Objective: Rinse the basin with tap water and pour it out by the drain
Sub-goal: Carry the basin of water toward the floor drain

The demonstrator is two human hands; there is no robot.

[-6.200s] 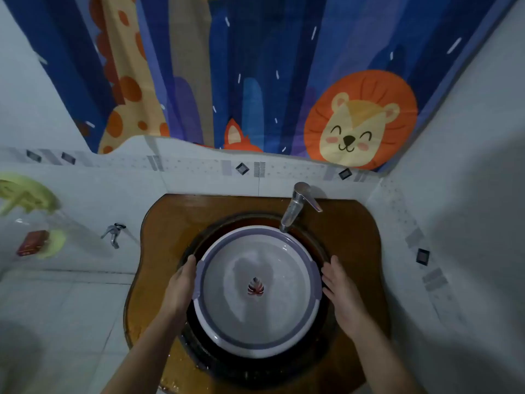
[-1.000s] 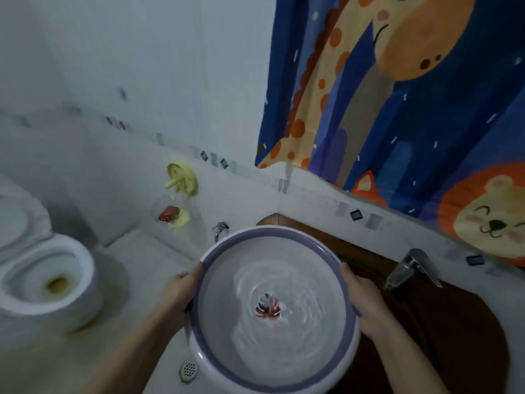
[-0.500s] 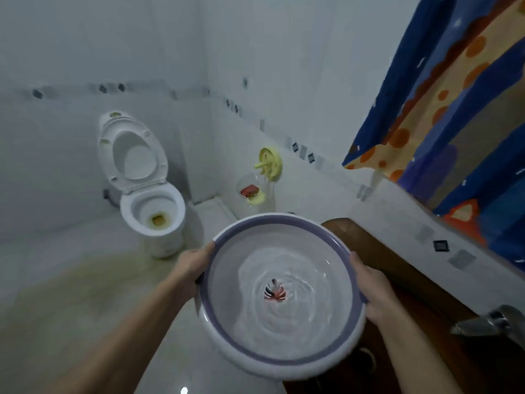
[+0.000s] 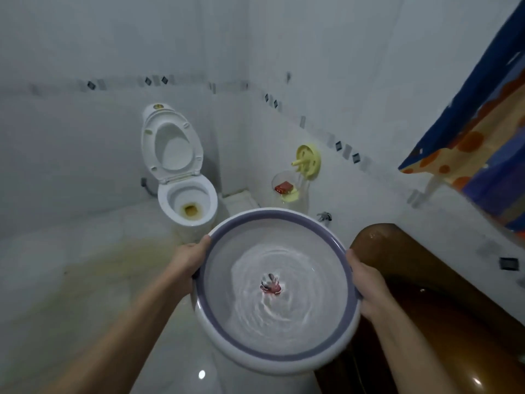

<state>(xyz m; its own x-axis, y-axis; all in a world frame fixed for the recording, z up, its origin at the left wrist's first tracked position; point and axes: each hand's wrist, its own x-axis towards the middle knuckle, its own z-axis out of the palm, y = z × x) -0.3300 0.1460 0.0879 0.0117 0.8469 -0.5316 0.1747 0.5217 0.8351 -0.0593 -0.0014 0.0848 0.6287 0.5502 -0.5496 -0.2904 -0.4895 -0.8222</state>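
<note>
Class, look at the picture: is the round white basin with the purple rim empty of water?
No: rippling water swirls inside the round white basin with the purple rim, held level between the left hand and right hand.

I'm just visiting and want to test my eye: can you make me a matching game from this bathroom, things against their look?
Things:
1. basin
2. toilet
3. sink counter
4. wall holder

Looks:
A. glossy brown
B. pale yellow
C. holds rippling water, purple rim
D. white, seat raised

Pairs: 1-C, 2-D, 3-A, 4-B
</note>
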